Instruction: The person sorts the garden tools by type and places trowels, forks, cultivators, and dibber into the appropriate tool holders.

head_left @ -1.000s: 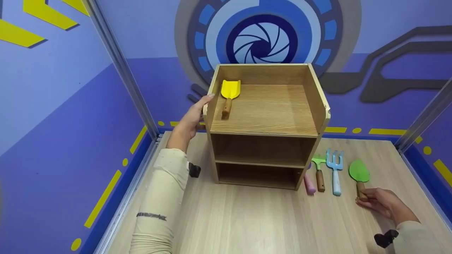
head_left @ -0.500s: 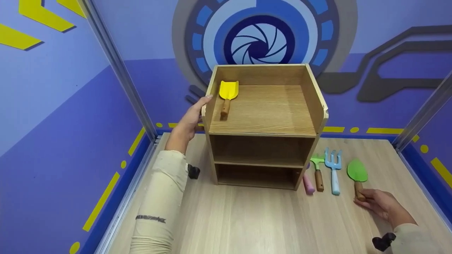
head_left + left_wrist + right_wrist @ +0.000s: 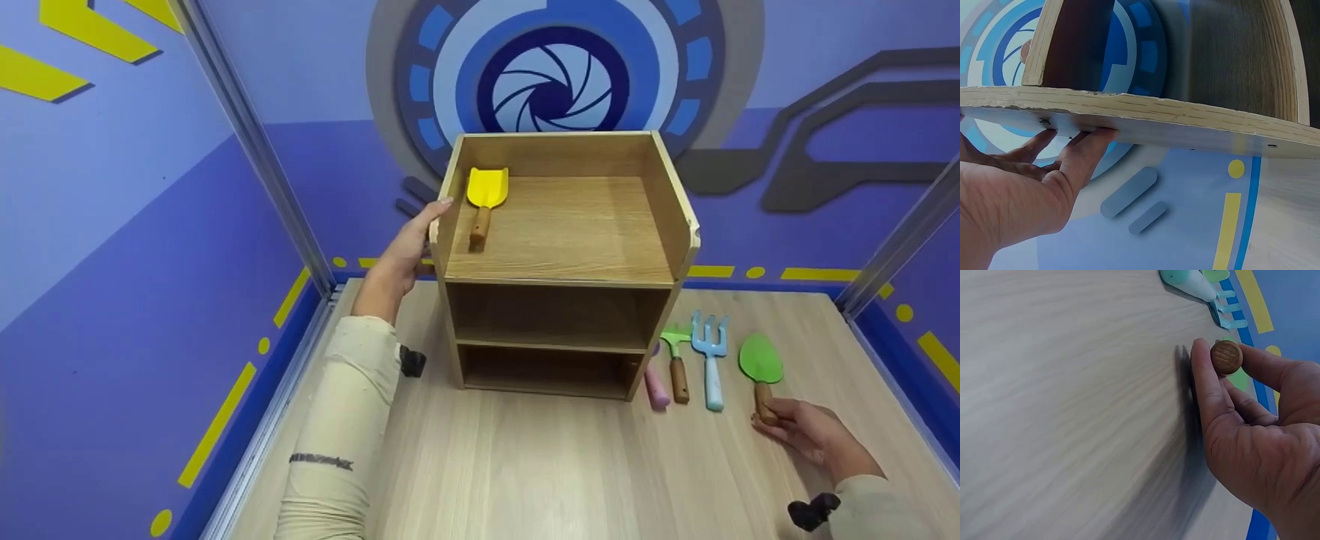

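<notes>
A small wooden shelf unit [image 3: 559, 281] stands toward the back of the table. My left hand [image 3: 401, 255] holds its left side panel, a digit tip over the rim; in the left wrist view, fingers [image 3: 1092, 149] press against the panel's outer face. A yellow toy shovel [image 3: 487, 191] with a wooden handle lies on the top shelf's left. At the right, my right hand [image 3: 817, 435] pinches the brown wooden handle of a green toy trowel [image 3: 761, 358], its blade pointing to the back. The right wrist view shows the round handle end [image 3: 1226, 357] between thumb and fingers.
Left of the trowel lie a light blue garden fork [image 3: 710, 360], a green rake [image 3: 678, 367] with a brown handle and a pink-handled tool [image 3: 656, 386], its head partly hidden by the shelf unit. Blue printed walls [image 3: 322, 157] border the wooden table [image 3: 525, 465] behind and at both sides.
</notes>
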A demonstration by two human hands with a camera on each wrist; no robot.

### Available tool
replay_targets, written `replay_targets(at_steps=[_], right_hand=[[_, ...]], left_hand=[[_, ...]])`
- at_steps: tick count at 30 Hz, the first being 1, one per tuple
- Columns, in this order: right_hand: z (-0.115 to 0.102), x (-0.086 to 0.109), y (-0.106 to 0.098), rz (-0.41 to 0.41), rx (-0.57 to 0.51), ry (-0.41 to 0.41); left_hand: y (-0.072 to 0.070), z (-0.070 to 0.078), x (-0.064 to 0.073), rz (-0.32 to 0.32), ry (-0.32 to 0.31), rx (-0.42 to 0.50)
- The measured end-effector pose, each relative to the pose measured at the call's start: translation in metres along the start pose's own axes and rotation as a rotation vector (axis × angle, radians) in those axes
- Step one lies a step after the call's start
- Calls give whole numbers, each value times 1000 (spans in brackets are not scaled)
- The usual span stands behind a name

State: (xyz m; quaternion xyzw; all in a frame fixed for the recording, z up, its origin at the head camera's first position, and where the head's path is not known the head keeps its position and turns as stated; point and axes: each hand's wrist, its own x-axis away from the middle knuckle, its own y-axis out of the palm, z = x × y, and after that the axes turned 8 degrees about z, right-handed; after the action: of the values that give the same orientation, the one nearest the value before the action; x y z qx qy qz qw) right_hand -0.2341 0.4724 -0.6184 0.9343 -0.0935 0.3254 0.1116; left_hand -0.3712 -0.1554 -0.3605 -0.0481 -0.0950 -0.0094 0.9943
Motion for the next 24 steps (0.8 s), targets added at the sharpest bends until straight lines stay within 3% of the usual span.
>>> replay_targets(at_steps=[11, 16, 20, 24], right_hand=[[-2, 0, -2, -44, -132, 54], [2, 1, -2, -108, -221, 78], [3, 3, 0, -184, -247, 56], [0, 5, 4, -197, -212, 14]], left_hand=[[0, 0, -1, 12, 13, 5], [1, -1, -1, 3, 11, -1], [1, -1, -2, -6, 4, 12], [2, -1, -2, -7, 1, 17]])
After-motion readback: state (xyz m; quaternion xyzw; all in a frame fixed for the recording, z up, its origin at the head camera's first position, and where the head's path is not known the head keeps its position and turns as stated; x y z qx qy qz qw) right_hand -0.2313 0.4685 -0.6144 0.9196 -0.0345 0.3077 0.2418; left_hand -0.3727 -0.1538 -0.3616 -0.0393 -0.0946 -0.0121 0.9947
